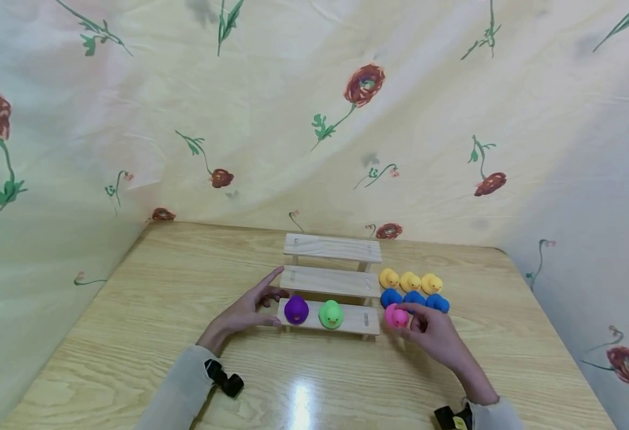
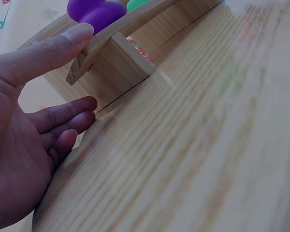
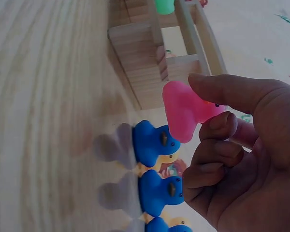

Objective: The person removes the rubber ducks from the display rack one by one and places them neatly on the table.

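My right hand (image 1: 436, 335) pinches a pink rubber duck (image 1: 396, 316) between thumb and fingers, off the right end of the lowest step of a wooden three-step stand (image 1: 346, 325). In the right wrist view the pink duck (image 3: 181, 111) is held above the table. My left hand (image 1: 247, 310) is at the stand's left end. Its thumb (image 2: 79, 35) touches the end of the lowest board, while the other fingers extend loosely beside the stand. On that step sit a purple duck (image 1: 296, 310) and a green duck (image 1: 331, 314), spaced apart.
Right of the stand, a row of blue ducks (image 1: 414, 299) stands in front of a row of yellow ducks (image 1: 410, 282). The middle step (image 1: 330, 280) and top step (image 1: 333, 246) rise behind. A flowered cloth (image 1: 271, 119) hangs beyond the wooden table (image 1: 185, 263).
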The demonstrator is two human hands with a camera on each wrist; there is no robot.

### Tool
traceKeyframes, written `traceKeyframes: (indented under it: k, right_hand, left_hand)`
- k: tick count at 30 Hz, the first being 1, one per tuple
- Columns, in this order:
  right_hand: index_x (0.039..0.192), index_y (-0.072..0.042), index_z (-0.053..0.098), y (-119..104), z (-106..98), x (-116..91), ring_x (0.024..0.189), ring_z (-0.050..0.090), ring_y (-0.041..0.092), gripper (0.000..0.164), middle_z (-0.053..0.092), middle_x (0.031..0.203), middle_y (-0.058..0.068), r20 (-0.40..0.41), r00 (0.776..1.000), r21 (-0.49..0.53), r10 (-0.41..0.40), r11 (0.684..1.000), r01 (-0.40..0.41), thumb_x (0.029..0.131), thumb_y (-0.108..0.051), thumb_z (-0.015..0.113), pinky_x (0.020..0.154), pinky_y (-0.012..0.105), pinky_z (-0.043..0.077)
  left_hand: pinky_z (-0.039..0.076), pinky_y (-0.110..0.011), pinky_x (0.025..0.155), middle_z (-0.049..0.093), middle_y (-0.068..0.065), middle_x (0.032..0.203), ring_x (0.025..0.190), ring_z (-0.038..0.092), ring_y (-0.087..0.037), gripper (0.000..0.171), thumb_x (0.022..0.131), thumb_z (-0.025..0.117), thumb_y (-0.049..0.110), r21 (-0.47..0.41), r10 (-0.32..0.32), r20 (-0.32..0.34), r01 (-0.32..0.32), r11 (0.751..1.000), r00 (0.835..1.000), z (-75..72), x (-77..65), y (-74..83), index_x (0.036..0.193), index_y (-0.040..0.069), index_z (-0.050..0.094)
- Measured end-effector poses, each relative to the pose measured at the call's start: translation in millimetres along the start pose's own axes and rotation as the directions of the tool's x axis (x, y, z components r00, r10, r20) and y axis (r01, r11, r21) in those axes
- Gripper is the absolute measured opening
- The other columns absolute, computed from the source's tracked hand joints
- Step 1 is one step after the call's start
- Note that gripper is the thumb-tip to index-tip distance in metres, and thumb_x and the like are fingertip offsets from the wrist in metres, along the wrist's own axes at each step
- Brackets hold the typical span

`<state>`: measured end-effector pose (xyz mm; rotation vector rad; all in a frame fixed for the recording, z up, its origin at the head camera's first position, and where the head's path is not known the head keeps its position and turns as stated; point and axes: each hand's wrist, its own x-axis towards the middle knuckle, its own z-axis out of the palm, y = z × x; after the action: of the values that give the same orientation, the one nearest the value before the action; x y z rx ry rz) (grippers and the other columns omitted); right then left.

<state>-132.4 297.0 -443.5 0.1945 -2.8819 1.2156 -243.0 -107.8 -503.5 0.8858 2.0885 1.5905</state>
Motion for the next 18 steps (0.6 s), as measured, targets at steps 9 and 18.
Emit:
traceKeyframes:
  k: [9,18]
  right_hand:
    - [0.123,0.003,0.066,10,5,-4,0.058,0.045,0.002,0.042,0.054,0.067,-0.002,0.060,0.998,0.033,0.015,0.999,-0.017,0.085,-0.010,0.077,0.052,0.020,0.039]
    - [0.122,-0.001,0.068,17,8,-3,0.054,0.044,0.001,0.040,0.052,0.063,-0.005,0.069,0.998,-0.005,0.012,1.000,-0.011,0.084,-0.008,0.077,0.049,0.020,0.037]
  left_hand:
    - [0.042,-0.027,0.097,0.058,-0.019,0.142,0.128,0.052,-0.033,0.109,0.082,0.081,0.015,0.004,-0.005,-0.001,0.005,1.000,1.000,-0.7,0.4,0.0,0.162,0.034,0.010]
    - [0.042,-0.029,0.098,0.059,-0.019,0.141,0.126,0.052,-0.031,0.109,0.082,0.081,0.015,0.007,-0.016,-0.008,0.016,1.000,1.000,-0.3,0.2,2.3,0.162,0.035,0.010]
